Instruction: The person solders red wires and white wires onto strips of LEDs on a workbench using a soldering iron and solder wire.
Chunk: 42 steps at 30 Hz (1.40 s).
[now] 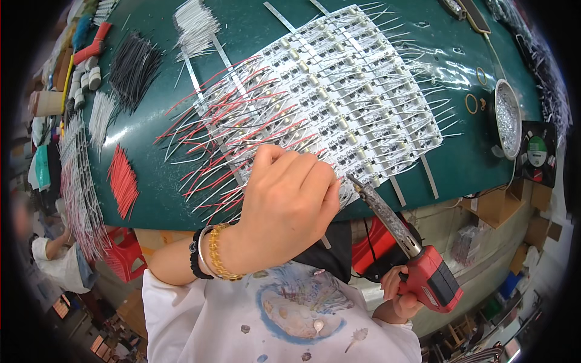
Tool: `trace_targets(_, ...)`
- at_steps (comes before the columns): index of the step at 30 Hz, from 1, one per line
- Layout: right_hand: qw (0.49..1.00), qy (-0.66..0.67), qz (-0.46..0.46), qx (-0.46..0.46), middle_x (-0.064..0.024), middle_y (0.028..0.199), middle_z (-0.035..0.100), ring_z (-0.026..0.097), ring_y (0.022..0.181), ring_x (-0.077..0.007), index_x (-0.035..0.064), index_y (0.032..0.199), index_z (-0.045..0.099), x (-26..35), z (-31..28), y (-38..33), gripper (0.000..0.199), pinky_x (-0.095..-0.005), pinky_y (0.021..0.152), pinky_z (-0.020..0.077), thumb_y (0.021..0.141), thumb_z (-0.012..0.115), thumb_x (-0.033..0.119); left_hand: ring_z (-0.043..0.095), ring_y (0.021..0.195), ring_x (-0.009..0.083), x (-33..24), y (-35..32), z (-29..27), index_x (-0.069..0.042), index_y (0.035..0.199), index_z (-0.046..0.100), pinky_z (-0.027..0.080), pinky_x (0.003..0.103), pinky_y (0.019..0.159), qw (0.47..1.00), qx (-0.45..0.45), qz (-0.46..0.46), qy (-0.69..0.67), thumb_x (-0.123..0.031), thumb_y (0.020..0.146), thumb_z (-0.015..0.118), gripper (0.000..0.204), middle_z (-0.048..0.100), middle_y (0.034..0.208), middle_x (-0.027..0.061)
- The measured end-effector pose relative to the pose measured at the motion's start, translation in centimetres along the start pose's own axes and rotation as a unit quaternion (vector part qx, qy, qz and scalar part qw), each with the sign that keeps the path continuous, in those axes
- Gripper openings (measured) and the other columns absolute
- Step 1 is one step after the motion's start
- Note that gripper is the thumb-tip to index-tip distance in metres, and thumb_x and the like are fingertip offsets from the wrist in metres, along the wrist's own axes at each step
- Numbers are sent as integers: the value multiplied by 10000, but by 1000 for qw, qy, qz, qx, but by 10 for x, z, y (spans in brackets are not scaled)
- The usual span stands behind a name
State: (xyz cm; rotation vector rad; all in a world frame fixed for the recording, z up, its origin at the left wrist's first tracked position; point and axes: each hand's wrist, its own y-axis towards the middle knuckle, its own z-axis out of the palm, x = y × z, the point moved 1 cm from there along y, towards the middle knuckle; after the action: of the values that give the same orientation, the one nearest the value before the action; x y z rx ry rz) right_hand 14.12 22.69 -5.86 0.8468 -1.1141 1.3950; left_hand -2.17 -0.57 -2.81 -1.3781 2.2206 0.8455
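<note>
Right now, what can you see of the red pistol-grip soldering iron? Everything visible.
The red pistol-grip soldering iron has a red plastic body with a dark panel and a long scorched, discoloured metal barrel ending in a dark tip. The right hand holds its grip, below the table edge. It slants up and to the left, the tip reaching the near edge of the white circuit-board panel, beside the left hand. Whether the tip touches a board cannot be told.

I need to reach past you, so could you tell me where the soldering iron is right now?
The soldering iron is in the right hand, lower right of the head view, its tip by the near edge of the circuit boards, beside the left hand.
</note>
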Motion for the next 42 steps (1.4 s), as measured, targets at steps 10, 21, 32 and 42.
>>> trace_targets(10,994,-108,-1,35,-26,546,503,505,477,-153,24,865,443,-4,-12,-4,522,-258,465,389,806,670,490,492,510,162,1,9,-8,-86,686,569,349,315,617,999,42,-22,-23,-13,692,712,160,516,578,-6)
trace_targets(21,999,-42,-24,-7,0,505,470,460,401,-123,-66,1221,404,10,17,10,754,-263,421,380,818,614,535,492,502,168,1,10,-7,-89,686,560,342,312,616,999,47,-14,-19,-24,707,697,153,503,547,-11)
trace_targets(32,957,-183,-200,-104,-3,509,450,410,401,-105,-94,1284,357,-2,17,21,792,-256,435,356,845,578,527,553,719,269,44,-14,-83,-60,794,590,402,388,684,976,-124,-41,177,-95,796,614,43,576,763,91)
trace_targets(42,946,-180,-263,-57,-8,527,443,386,410,-96,-107,1285,365,1,-24,1,750,-247,450,350,865,585,474,556,858,317,155,-100,-183,-24,880,627,437,405,775,916,-48,-232,323,-41,763,649,120,608,824,133)
